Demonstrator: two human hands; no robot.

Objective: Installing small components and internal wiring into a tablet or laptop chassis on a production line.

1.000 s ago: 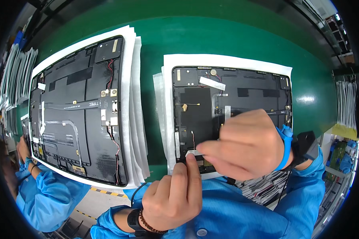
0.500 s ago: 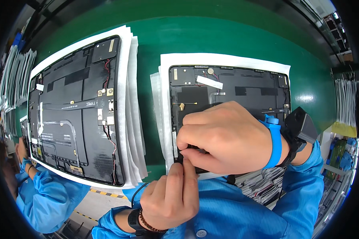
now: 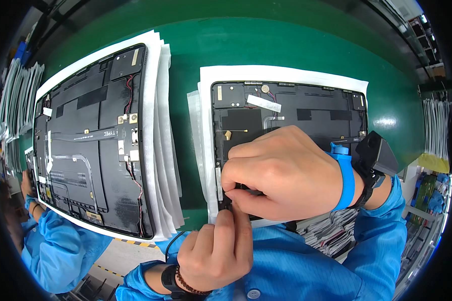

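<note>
While my right hand (image 3: 281,173) pinches closed on a small part at the near-left corner of the open tablet back (image 3: 306,108), my left hand (image 3: 216,251) curls beside it, fingertip steadying; seating step, I judge, needing fine pressure.

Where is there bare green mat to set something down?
Free: the green mat beyond both panels, and the narrow strip between their white sheets. Crowded: the near corner of the right panel, under the right hand and left hand.

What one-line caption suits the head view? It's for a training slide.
Both hands, left hand and right hand, pinch at the near-left corner of an open black panel lying on white foam sheets.
</note>
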